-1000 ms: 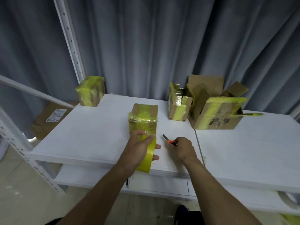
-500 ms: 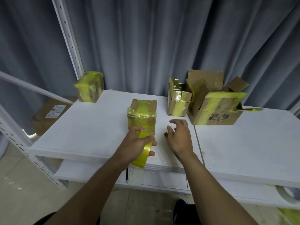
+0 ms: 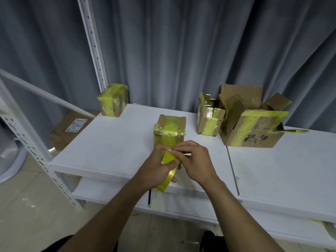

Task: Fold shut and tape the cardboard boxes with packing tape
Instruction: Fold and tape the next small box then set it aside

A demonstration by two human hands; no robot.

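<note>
White shelf (image 3: 109,151) beneath; left hand (image 3: 156,166) grips the tape roll (image 3: 167,180), right hand (image 3: 194,160) pinches its free end; film looks light, clingy; pull from that edge.

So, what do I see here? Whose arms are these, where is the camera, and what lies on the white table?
No machine: these are a person's two bare arms, filmed by one camera worn on the head, looking down. The left hand grips a yellow tape roll; the right hand pinches at its loose end. On the white table stand a taped box beyond the hands, a small open box and a larger open box at the back right, and a second taped box by the far left corner.
</note>
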